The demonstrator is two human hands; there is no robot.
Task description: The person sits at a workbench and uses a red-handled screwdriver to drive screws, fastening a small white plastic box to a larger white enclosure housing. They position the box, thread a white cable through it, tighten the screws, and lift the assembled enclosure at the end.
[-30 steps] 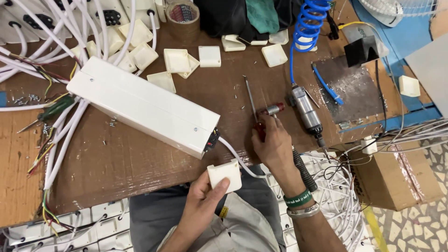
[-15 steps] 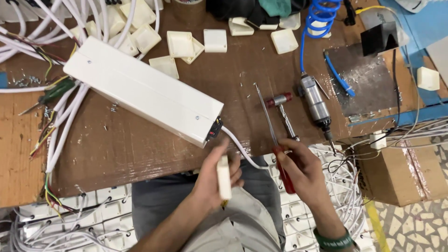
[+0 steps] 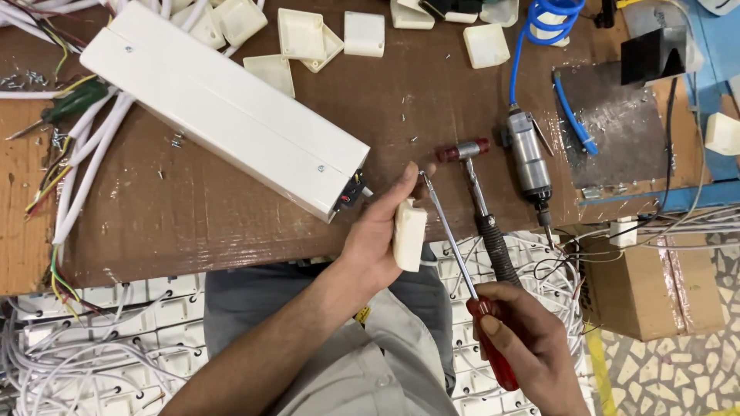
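My left hand holds a small white plastic cap on edge, just off the front edge of the brown table. My right hand grips the red handle of a long screwdriver. Its tip points up toward the top of the cap, close to my left index finger. A long white box lies slanted on the table to the left. A white cable runs from the box's near end, which has a black and red connector, toward the cap.
A small hammer with a red head and black grip lies beside a grey air tool on a blue coiled hose. Several white caps sit at the back. White cables trail at left. A cardboard box stands at right.
My right hand took the red-handled screwdriver off the table and drew back toward me. Its tip now points at the cap, which my left hand has turned on edge.
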